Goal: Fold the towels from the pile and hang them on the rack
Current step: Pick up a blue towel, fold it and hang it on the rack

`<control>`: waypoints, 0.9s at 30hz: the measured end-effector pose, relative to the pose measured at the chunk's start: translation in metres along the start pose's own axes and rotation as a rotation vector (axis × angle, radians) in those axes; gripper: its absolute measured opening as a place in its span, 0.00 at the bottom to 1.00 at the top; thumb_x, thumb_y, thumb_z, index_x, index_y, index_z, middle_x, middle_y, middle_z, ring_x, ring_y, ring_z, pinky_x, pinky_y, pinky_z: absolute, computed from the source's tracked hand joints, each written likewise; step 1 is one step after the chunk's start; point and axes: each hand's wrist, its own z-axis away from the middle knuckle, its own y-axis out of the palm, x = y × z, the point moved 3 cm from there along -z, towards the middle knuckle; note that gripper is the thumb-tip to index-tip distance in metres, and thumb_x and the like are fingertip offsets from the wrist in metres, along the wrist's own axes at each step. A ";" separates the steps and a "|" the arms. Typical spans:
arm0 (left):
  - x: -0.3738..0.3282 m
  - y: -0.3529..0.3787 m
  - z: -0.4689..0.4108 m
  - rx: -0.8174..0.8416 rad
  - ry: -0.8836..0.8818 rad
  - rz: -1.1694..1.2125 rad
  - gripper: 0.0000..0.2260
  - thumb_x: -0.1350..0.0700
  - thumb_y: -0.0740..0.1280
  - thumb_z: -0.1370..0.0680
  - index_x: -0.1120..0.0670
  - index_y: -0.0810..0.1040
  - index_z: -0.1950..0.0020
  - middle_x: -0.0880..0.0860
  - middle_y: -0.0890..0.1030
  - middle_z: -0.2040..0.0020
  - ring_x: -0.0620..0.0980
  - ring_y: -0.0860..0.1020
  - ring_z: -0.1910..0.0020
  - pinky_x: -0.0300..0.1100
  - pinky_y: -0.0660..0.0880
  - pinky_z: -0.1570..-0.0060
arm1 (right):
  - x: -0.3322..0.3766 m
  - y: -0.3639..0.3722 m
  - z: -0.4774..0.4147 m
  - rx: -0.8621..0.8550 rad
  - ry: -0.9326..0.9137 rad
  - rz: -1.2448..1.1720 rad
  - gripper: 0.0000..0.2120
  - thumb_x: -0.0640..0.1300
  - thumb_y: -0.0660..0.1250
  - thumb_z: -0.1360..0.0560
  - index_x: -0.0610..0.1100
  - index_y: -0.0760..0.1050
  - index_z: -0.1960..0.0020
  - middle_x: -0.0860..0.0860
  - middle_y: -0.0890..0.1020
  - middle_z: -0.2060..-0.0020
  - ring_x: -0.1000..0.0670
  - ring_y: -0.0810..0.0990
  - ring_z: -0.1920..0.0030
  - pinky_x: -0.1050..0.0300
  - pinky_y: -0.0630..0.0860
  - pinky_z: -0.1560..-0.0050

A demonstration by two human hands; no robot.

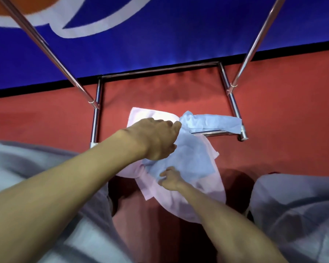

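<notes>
While both hands work at the rack (213, 132), left hand (156, 139) sits high with fingers pinched on the blue towel (190, 156) right where it crosses the front bar. Right hand (170, 179) is lower, fingertips pinching the hanging part of that same blue cloth. Hands apart, each closed on fabric.

Blue towel: draped over the front bar, one end running right along the bar toward its end cap, bunched and uneven; rest hangs toward the camera. It lies on top of a pink towel (180, 204), already over the same bar, showing above and below the blue.

Step, my read: hanging stage, straightening the blue towel on the bar. Not neat yet.

Next move likely calls for: pull the bunched right end back and flatten it, even both drops so it doesn't slide off, avoid dragging the pink one underneath.

Hard to tell:
- front bar mostly covered by cloth and left hand, only the right stretch visible
- pile not identifiable; pale grey fabric (292, 205) at bottom left and right is blurred, could be clothing or more towels
- rack uprights cut off at top edge
- fold count of either towel unclear
</notes>
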 end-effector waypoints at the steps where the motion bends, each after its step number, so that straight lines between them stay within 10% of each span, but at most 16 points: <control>1: 0.000 0.000 0.000 -0.005 0.003 -0.002 0.18 0.48 0.56 0.19 0.55 0.63 0.33 0.54 0.72 0.34 0.57 0.73 0.39 0.47 0.67 0.44 | 0.002 -0.001 0.001 -0.019 -0.007 -0.011 0.21 0.48 0.64 0.25 0.44 0.73 0.33 0.48 0.64 0.28 0.51 0.62 0.27 0.61 0.58 0.27; 8: 0.012 -0.011 0.006 -0.045 -0.041 -0.020 0.16 0.48 0.57 0.19 0.55 0.64 0.35 0.53 0.73 0.35 0.57 0.74 0.39 0.45 0.66 0.46 | 0.014 -0.045 0.016 -0.234 -0.041 -0.310 0.05 0.40 0.69 0.27 0.42 0.81 0.61 0.48 0.82 0.57 0.50 0.80 0.53 0.62 0.74 0.57; 13: 0.021 -0.021 0.016 -0.053 -0.075 -0.007 0.14 0.52 0.59 0.20 0.57 0.64 0.37 0.55 0.75 0.36 0.59 0.75 0.41 0.48 0.69 0.46 | 0.042 -0.106 0.045 -0.345 -0.137 -0.530 0.08 0.27 0.68 0.30 0.33 0.82 0.53 0.44 0.83 0.60 0.58 0.77 0.65 0.69 0.73 0.64; 21: 0.035 -0.037 0.032 -0.019 -0.206 0.066 0.11 0.52 0.60 0.20 0.56 0.61 0.44 0.58 0.77 0.41 0.60 0.76 0.43 0.47 0.67 0.54 | 0.099 -0.197 0.108 -0.349 -0.328 -0.575 0.18 0.23 0.67 0.31 0.45 0.70 0.64 0.60 0.73 0.82 0.60 0.73 0.76 0.67 0.73 0.69; 27: 0.045 -0.052 0.037 -0.186 -0.249 0.372 0.22 0.44 0.66 0.24 0.55 0.65 0.38 0.55 0.77 0.41 0.57 0.76 0.43 0.48 0.73 0.48 | 0.131 -0.259 0.186 -0.402 -0.504 -0.435 0.17 0.25 0.71 0.33 0.44 0.70 0.63 0.53 0.78 0.77 0.63 0.77 0.73 0.66 0.74 0.66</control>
